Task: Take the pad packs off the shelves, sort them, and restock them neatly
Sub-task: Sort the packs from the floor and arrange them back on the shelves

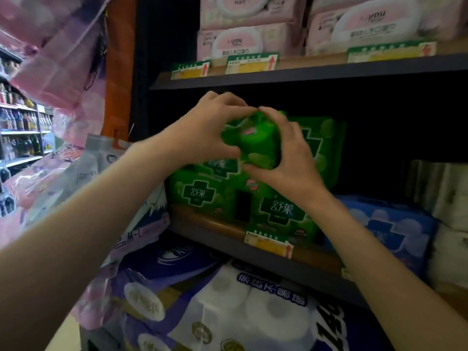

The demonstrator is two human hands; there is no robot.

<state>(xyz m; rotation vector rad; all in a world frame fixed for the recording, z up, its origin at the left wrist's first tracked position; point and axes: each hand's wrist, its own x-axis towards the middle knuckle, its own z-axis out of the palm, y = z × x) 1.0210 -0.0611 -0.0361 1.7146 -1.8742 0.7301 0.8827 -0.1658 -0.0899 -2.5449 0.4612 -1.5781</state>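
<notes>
At the middle shelf [253,249], both hands are on a small green pad pack [255,140], left hand [205,130] and right hand [286,158] curled around its sides, held above the stacked green packs [202,191]. Looks light, soft, slick-wrapped; gripping the sides seems safest.

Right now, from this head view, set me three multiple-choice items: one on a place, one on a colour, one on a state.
1. Where are the pink packs?
A. on the shelf above the green packs
B. on the floor
C. under the blue pack

2. What colour is the pack between the hands?
A. blue
B. green
C. white

3. How is that pack held?
A. by the left hand alone
B. by neither hand
C. by both hands

Key: 1 A, they stand on the upper shelf; 2 B, its wrapper is green like the green packs below it; 3 C, the left and the right hand curl round it.
</notes>
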